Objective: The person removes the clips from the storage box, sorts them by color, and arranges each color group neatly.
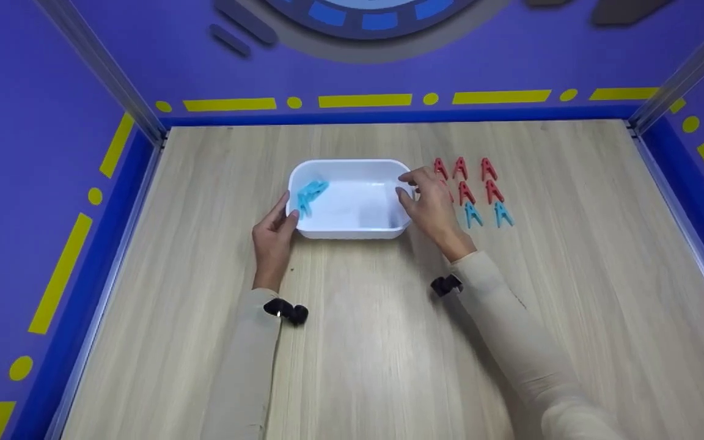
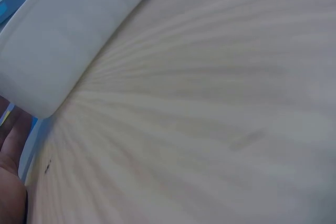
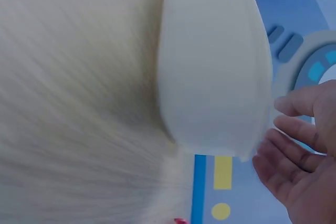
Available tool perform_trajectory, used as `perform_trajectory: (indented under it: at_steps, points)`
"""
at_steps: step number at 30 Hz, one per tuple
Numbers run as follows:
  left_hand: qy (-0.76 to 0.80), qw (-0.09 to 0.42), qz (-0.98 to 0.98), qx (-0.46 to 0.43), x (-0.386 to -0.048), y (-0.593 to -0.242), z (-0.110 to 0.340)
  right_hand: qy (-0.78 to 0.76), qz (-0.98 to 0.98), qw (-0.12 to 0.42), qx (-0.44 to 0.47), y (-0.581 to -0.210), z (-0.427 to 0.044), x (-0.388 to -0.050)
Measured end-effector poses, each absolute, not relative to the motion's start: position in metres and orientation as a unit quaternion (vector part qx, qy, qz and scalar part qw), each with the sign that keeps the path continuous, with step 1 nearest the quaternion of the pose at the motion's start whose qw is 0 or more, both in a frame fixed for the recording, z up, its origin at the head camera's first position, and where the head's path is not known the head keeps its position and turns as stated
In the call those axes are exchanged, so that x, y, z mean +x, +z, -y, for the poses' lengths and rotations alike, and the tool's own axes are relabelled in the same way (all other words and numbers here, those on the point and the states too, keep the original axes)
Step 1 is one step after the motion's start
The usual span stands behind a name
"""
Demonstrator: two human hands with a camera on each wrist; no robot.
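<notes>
A white rectangular plastic tub (image 1: 352,233) stands on the table, with light-blue clothespins (image 1: 312,191) bunched at the left of its inside. My left hand (image 1: 272,241) grips the tub's left end, the thumb at the front corner and the fingers along the outer side. Over the tub's right rim is my right hand (image 1: 431,205), its fingers loosely bent and apart with nothing seen between them. The right wrist view shows these fingers (image 3: 294,150) beside the tub's end wall; whether they touch it I cannot tell.
Right of the tub lie red clothespins (image 1: 466,193) in two rows, partly hidden by my right hand. Nearer me are two blue clothespins (image 1: 473,215). The wooden table (image 1: 352,342) meets blue-purple walls (image 1: 352,79) at the back and sides.
</notes>
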State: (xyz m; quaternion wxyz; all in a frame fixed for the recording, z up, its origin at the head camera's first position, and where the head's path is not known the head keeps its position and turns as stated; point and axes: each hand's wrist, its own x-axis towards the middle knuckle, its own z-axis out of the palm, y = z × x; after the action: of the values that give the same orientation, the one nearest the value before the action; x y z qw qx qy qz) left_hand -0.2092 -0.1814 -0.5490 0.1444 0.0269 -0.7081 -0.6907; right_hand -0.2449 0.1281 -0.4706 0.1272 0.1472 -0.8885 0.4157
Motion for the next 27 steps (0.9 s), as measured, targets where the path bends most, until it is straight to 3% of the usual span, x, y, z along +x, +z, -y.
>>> perform_trajectory:
  at_steps: [6,27]
  points:
    - [-0.688,0.148,0.71,0.024,-0.209,-0.549,0.182,0.438,0.872,0.12,0.182,-0.468,-0.118,-0.249]
    - [-0.702,0.128,0.7,0.04,-0.21,-0.548,0.181,0.524,0.808,-0.01,0.27,-0.488,-0.058,-0.265]
